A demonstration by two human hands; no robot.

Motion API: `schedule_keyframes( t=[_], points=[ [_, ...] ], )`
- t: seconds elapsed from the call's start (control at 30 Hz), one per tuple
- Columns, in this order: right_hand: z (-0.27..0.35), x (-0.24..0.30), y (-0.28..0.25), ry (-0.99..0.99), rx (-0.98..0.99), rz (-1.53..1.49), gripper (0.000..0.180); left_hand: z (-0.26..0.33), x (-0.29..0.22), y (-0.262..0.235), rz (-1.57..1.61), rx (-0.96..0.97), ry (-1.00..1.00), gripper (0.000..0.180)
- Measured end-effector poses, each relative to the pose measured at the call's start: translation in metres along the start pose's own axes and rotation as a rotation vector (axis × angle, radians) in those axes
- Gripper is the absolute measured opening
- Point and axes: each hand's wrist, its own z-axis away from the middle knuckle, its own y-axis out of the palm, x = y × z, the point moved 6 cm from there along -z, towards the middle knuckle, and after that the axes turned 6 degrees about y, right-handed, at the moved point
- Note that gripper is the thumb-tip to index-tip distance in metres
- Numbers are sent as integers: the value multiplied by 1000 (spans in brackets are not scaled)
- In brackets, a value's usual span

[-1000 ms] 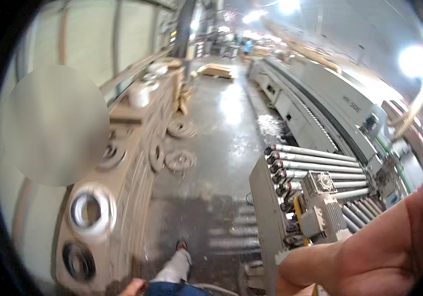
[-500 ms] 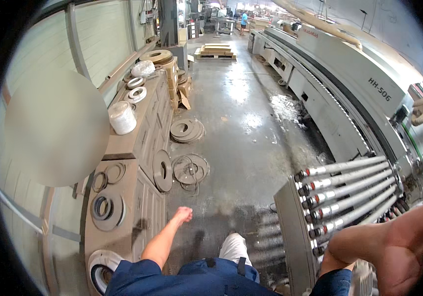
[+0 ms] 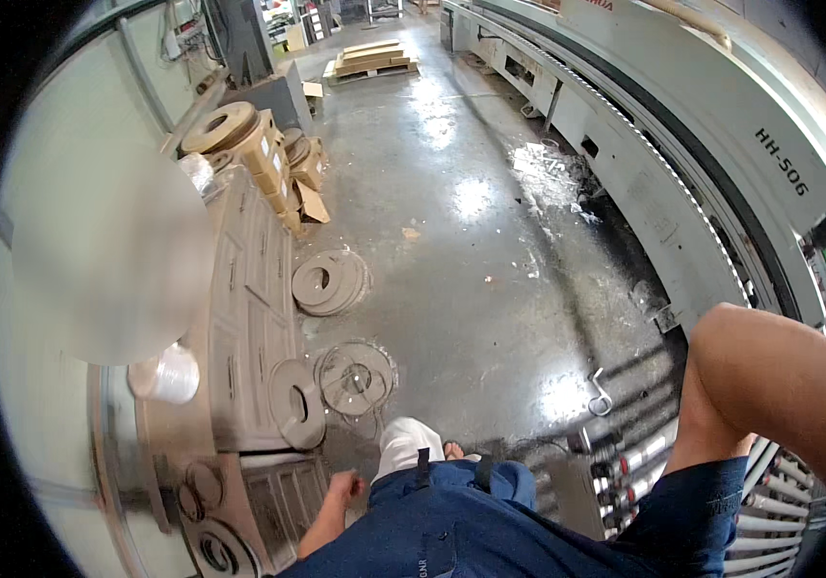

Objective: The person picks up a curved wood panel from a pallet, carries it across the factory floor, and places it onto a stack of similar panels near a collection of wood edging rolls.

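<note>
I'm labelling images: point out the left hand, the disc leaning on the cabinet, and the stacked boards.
Left hand (image 3: 343, 487): head view, hand's middle.
Disc (image 3: 284, 397): head view, face beside its hole.
Stacked boards (image 3: 370, 60): head view, stack's middle.

Bounded on the left by a counter (image 3: 257, 337) carrying a roll (image 3: 172, 374) and rings (image 3: 240, 559), on the right by a machine (image 3: 625, 183) with rollers (image 3: 769, 525) at its near end. Lined beside the counter with discs (image 3: 283, 385) on the floor (image 3: 442, 308), boxes (image 3: 266, 159) beyond, boards (image 3: 371, 58) on a pallet (image 3: 371, 74) farther ahead.
</note>
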Motion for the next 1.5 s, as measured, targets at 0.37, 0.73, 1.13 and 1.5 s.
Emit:
schedule_keyframes(
  t=[0.37,0.73,1.13,1.5],
  points=[
    [-69,-312,140,180,10,72,44,-163,-286,80,-1221,99,983,18],
    [-49,-629,237,670,-75,131,45,-360,-873,326,-438,-16,658,19],
    [-298,-972,320,259,123,-104,46,-517,-937,358,-339,-16,214,19],
    [-502,-1273,427,-81,369,-253,47,-622,-1078,418,-64,19,205,19]
  ],
)
